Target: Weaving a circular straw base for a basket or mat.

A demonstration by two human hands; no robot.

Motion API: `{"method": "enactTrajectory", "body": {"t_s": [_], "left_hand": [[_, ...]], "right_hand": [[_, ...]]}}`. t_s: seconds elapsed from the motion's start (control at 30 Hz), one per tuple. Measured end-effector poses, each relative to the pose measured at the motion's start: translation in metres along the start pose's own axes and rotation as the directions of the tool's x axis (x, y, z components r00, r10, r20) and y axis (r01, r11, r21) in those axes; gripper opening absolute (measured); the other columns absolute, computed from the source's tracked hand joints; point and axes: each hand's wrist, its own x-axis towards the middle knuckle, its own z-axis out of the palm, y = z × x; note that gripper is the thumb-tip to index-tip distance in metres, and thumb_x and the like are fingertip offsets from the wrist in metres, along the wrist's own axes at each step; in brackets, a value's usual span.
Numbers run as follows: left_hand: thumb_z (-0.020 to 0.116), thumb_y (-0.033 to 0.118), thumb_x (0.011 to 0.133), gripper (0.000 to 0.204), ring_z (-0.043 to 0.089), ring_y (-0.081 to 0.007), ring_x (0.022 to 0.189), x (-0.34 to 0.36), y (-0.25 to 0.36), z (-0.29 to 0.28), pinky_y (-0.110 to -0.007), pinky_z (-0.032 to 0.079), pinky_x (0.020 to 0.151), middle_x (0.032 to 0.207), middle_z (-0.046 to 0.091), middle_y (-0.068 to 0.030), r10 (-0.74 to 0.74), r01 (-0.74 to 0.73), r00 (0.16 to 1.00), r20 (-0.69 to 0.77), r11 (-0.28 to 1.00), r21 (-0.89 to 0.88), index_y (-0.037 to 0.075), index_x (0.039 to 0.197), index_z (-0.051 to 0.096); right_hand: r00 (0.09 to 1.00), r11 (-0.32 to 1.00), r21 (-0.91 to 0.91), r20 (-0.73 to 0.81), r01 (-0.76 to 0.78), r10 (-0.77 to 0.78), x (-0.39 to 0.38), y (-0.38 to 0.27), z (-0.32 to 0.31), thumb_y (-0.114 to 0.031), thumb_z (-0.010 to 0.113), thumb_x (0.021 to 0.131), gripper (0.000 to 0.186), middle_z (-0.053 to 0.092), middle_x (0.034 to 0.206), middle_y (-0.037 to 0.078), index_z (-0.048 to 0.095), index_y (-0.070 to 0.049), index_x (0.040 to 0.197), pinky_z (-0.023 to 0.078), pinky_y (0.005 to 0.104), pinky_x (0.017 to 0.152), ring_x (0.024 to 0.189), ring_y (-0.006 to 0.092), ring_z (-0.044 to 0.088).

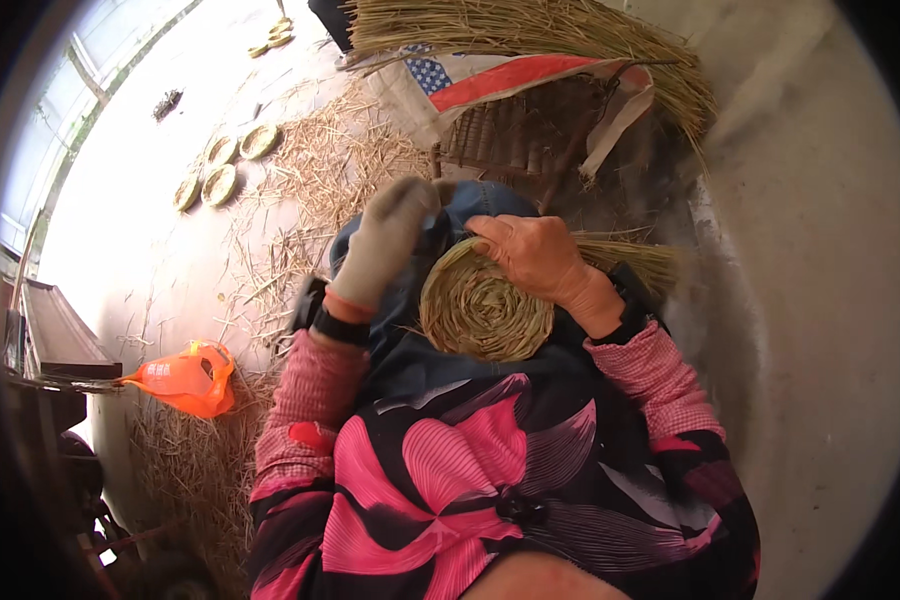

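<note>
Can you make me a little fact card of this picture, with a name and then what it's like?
Left hand: gloved, raised left of the basket; blurred, so what it holds is unclear
Right hand: fingers closed at the basket's rim
Basket: round, woven, on the lap
Bundle: long straw, lying over a cloth
Floor: loose straw; four baskets grouped at the left
Bag: orange, at the left

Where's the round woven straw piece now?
Just right of the head view's centre, the woven piece lies over the lap, its upper rim touching the right hand.
</note>
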Motion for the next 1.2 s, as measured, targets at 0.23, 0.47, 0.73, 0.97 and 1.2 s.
{"method": "enactTrajectory", "body": {"t_s": [0.23,0.47,0.73,0.97,1.2], "left_hand": [[0.049,-0.002,0.096,0.016,0.043,-0.0070,0.070,0.015,-0.023,-0.046,-0.020,0.037,0.061,0.082,0.047,0.0035,-0.018,0.169,0.968,0.252,0.786,-0.594,0.012,0.090,0.045],[0.058,0.031,0.104,0.028,0.061,-0.0228,0.065,-0.021,0.002,-0.026,-0.034,0.047,0.059,0.079,0.062,-0.0056,-0.072,0.064,0.995,0.070,0.990,0.123,0.007,0.091,0.058],[0.057,0.037,0.102,0.031,0.067,-0.0445,0.092,-0.044,0.038,0.015,-0.053,0.053,0.078,0.094,0.069,-0.0217,-0.149,-0.125,0.959,0.242,0.542,0.831,0.006,0.104,0.059],[0.057,0.036,0.101,0.030,0.068,-0.0455,0.091,-0.053,0.031,0.017,-0.055,0.053,0.077,0.094,0.069,-0.0219,-0.163,-0.035,0.975,0.148,0.549,0.835,0.006,0.104,0.058],[0.060,0.035,0.100,0.029,0.067,-0.0457,0.094,-0.062,0.022,0.017,-0.055,0.053,0.078,0.098,0.069,-0.0220,-0.093,-0.047,0.988,0.122,0.575,0.817,0.007,0.105,0.059]], "right_hand": [[0.998,0.985,0.160,0.010,0.060,-0.062,-0.002,0.006,0.005,-0.033,0.058,0.102,0.022,0.068,0.083,0.009,0.064,-0.014,0.095,0.054,0.0443,0.063,0.077,0.0340,0.069],[0.998,0.990,0.128,0.040,-0.052,0.047,-0.006,0.006,0.010,-0.031,0.060,0.100,0.020,0.067,0.082,0.010,0.062,-0.013,0.091,0.054,0.0472,0.066,0.078,0.0351,0.068],[0.991,0.992,0.005,0.034,0.126,-0.126,-0.001,0.008,-0.009,-0.024,0.065,0.094,0.014,0.064,0.079,0.009,0.058,-0.012,0.094,0.054,0.0443,0.063,0.075,0.0327,0.068],[0.999,0.970,-0.241,0.043,0.016,-0.006,-0.027,0.003,-0.021,-0.023,0.068,0.092,0.018,0.061,0.078,0.008,0.055,-0.011,0.096,0.053,0.0436,0.057,0.070,0.0311,0.068],[0.975,0.955,-0.209,-0.124,-0.209,0.186,-0.044,-0.014,0.013,-0.022,0.063,0.097,0.015,0.063,0.074,0.008,0.053,-0.012,0.090,0.054,0.0416,0.054,0.065,0.0295,0.069]]}}
